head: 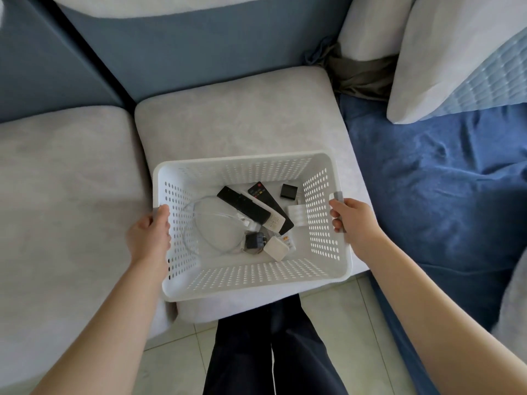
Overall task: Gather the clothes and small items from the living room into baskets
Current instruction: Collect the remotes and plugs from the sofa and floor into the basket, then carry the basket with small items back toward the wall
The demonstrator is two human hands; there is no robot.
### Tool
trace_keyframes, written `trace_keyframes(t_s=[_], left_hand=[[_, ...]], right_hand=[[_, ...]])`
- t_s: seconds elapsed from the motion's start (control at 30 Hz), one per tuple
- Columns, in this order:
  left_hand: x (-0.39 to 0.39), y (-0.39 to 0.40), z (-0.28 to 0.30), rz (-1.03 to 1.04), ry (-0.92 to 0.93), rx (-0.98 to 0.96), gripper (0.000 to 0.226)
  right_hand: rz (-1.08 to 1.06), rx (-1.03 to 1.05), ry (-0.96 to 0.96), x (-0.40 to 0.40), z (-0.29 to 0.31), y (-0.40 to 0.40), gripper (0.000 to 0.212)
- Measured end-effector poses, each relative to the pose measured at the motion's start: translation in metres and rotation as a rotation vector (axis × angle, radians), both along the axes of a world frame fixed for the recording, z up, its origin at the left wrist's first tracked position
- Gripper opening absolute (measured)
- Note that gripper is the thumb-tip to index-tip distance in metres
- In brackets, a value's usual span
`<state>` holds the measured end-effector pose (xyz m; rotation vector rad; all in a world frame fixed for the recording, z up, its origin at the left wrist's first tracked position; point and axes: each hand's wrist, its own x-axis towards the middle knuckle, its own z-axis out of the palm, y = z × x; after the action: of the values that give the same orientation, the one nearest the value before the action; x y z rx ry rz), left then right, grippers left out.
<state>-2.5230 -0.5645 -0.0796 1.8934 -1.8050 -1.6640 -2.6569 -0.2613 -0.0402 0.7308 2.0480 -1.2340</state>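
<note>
Dark trousers [273, 352] above pale tiled floor [328, 303]. Left hand [149, 233] and right hand [355, 220] curl around side handles of white perforated basket [251, 283], which sits on grey sofa cushion [228, 121]. Remotes [256, 206], chargers, cable inside. Blue blanket [442, 181] at right.

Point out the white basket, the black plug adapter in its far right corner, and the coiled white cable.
white basket [256, 283]: head view, near wall.
black plug adapter [288, 191]: head view, its body.
coiled white cable [199, 220]: head view, the loop.
</note>
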Motion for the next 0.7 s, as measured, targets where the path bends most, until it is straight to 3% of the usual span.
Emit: trace_keyframes(t_s=[0.27, 0.5, 0.7], left_hand=[[0.017, 0.038, 0.087, -0.051, 0.134, -0.004, 0.036], [0.027, 0.060, 0.161, -0.146, 0.243, 0.061, 0.020], [0.030, 0.059, 0.192, -0.301, 0.290, 0.103, 0.024]], right_hand=[[-0.127, -0.050, 0.021, 0.032, 0.079, 0.045, 0.031], [-0.260, -0.075, 0.051, 0.069, 0.159, 0.080, 0.030], [-0.466, -0.120, 0.058, 0.110, 0.191, 0.094, 0.025]])
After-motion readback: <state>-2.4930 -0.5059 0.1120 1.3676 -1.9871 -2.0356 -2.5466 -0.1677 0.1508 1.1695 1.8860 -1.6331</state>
